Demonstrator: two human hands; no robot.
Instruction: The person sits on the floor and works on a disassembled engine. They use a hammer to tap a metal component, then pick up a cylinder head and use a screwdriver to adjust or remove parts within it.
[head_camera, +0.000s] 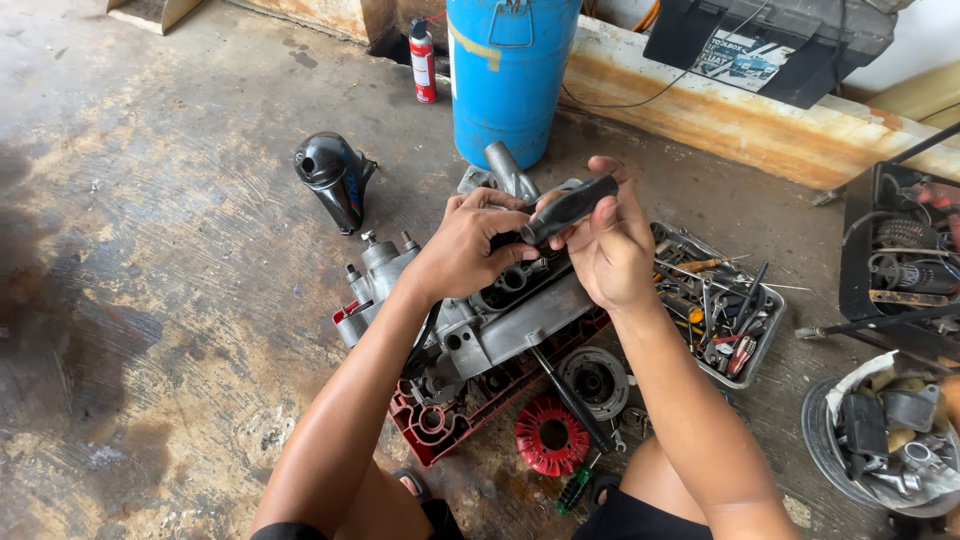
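The concrete floor (150, 300) fills the view, stained and bare at nine o'clock. At twelve o'clock stands a blue drum (505, 80), with a red spray can (424, 62) just to its left and a black toolbox (770, 45) on the ledge toward one o'clock. At centre lies a grey engine block (500, 320), resting on a red plastic tray (450, 420). A metal tray of hand tools (725, 305) sits at three o'clock, just beside the engine, and a bucket of loose parts (885, 440) sits at four o'clock. A black curved cover (335, 175) lies at ten o'clock, well apart from the engine. At six o'clock a red finned disc (551, 437) lies near a round metal part (594, 381), with a dark long-shafted tool (570, 400) lying between them.

Above the engine's top, the right hand (610, 250) has its grip clenched around a dark tool handle (568, 208), which juts from the fist toward ten o'clock, tilted. The left hand (470, 245) meets it from nine o'clock, its grip curled at the handle's lower end; whether those fingers clasp the tool or the engine beneath cannot be told. The handle sits between both hands, just over the block.
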